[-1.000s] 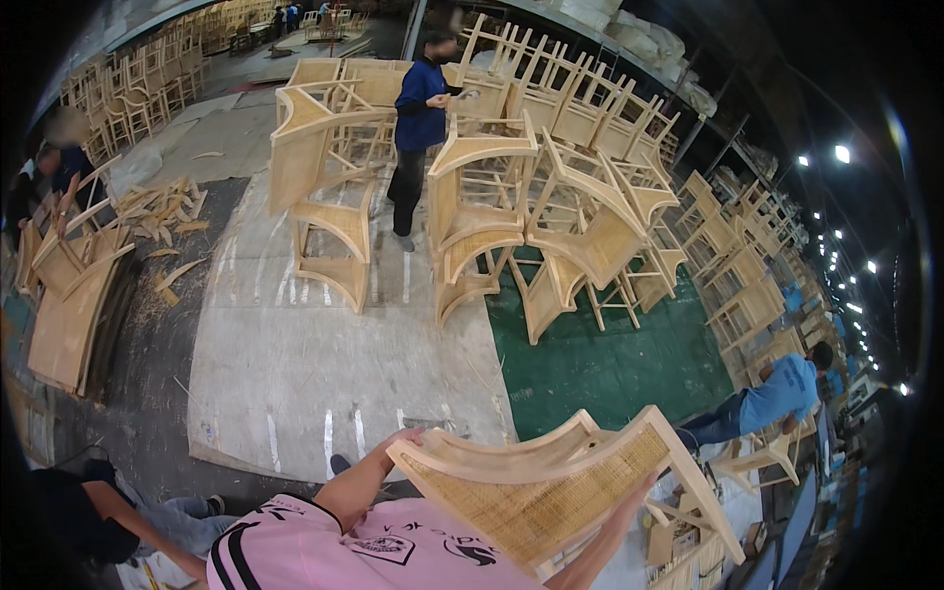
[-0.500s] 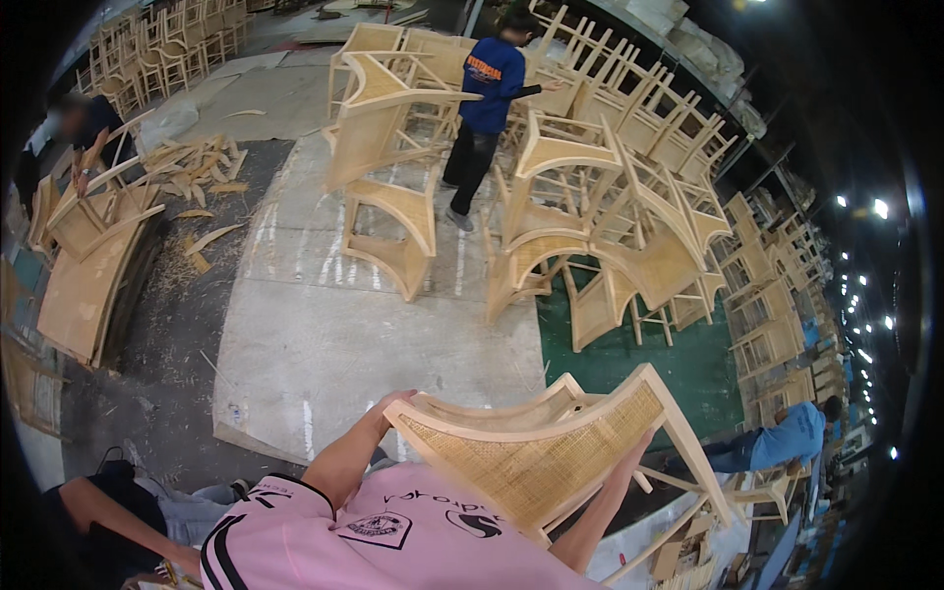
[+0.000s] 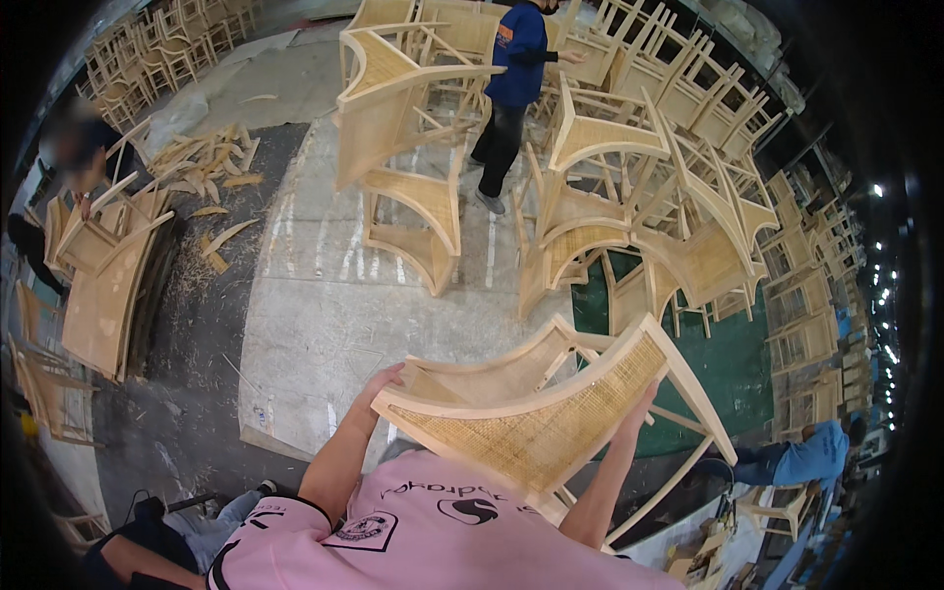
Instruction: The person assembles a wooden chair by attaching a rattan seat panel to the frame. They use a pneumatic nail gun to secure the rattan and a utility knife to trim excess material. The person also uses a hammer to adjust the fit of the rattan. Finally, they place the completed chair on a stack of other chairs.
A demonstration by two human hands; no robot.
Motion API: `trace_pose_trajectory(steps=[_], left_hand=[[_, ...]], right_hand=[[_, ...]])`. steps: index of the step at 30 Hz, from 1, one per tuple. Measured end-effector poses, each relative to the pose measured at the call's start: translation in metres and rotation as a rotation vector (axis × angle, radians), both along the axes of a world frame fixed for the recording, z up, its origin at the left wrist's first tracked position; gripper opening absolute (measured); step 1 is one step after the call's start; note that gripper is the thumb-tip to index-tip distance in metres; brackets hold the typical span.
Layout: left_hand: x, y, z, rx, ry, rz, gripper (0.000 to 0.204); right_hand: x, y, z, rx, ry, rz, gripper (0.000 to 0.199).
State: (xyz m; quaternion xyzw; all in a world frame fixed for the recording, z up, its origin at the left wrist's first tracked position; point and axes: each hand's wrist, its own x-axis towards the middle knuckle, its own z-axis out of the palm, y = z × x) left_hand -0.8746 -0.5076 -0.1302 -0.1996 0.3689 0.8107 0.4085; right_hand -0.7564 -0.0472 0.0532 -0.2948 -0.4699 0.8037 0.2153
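Observation:
A pale wooden chair frame (image 3: pixel 590 379) with a curved edge and a woven cane panel is held up in front of my chest. At its left end, my left hand (image 3: pixel 386 378) is closed on the wooden corner. My right hand (image 3: pixel 639 401) grips the opposite side, near the tall corner where a leg slants down to the right; its fingers are partly hidden behind the wood. Thin rails show below and behind the panel.
Similar chair frames (image 3: pixel 600 231) stand stacked ahead, beside a person in a blue shirt (image 3: pixel 521 59). Offcuts (image 3: pixel 202 162) lie on the floor at left, near a person working over stacked boards (image 3: pixel 108 305). Others sit close by at lower left and right (image 3: pixel 811 452).
The chair frame has risen and moved slightly away from me, both hands still on it. More of its inner side shows. The surroundings have shifted rightward in view.

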Motion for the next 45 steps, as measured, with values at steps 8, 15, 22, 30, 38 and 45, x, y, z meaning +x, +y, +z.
trace_pose_trajectory(steps=[8, 15, 22, 30, 38, 45], left_hand=[[-0.062, 0.03, 0.049, -0.01, -0.22, 0.033, 0.066], [-0.133, -0.045, -0.123, 0.014, -0.073, -0.005, 0.058], [-0.173, -0.061, -0.074, -0.14, -0.147, -0.055, 0.05], [-0.22, -0.094, -0.052, -0.185, -0.157, -0.036, 0.052], [-0.278, -0.079, -0.077, -0.006, -0.149, 0.04, 0.049], [-0.296, -0.037, -0.048, 0.05, -0.077, -0.152, 0.049]], right_hand=[[-0.07, 0.031, -0.011, 0.003, -0.022, 0.02, 0.073], [-0.135, -0.012, -0.017, -0.023, 0.005, 0.033, 0.077], [-0.148, -0.033, -0.057, 0.025, -0.11, -0.065, 0.072], [-0.178, -0.087, -0.045, 0.107, -0.07, -0.051, 0.071], [-0.177, -0.079, -0.06, 0.042, 0.06, -0.145, 0.068], [-0.134, -0.084, -0.035, -0.001, 0.068, -0.247, 0.075]])
